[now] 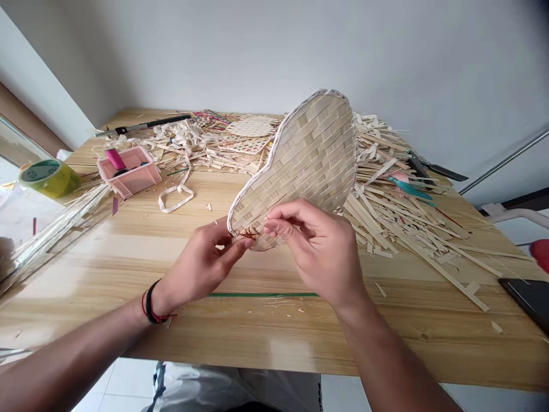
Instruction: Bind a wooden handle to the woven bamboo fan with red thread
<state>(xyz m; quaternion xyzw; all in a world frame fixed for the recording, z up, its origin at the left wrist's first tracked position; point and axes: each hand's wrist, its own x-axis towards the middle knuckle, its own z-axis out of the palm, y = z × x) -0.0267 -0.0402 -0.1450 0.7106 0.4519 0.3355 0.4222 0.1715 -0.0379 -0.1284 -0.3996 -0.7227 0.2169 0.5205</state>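
Note:
A woven bamboo fan point(306, 154), curved in outline with a white braided border, is held up tilted above the table. My left hand point(203, 257) grips its lower left edge between thumb and fingers. Dark red thread point(249, 233) lies bunched on the weave beside my left thumb. In front of the fan's lower part, my right hand point(319, 246) is closed in a pinch, thumb against forefinger. What sits between those fingertips is too small to make out. Part of the fan's lower edge is hidden behind my right hand.
A pink basket point(135, 177) and yellow-green tape roll point(50, 176) stand at left. Loose bamboo strips point(398, 223) cover the right side, with dark-handled shears point(429, 166) behind. More woven pieces point(252, 126) lie at the back. A green strip point(266, 294) lies near the front.

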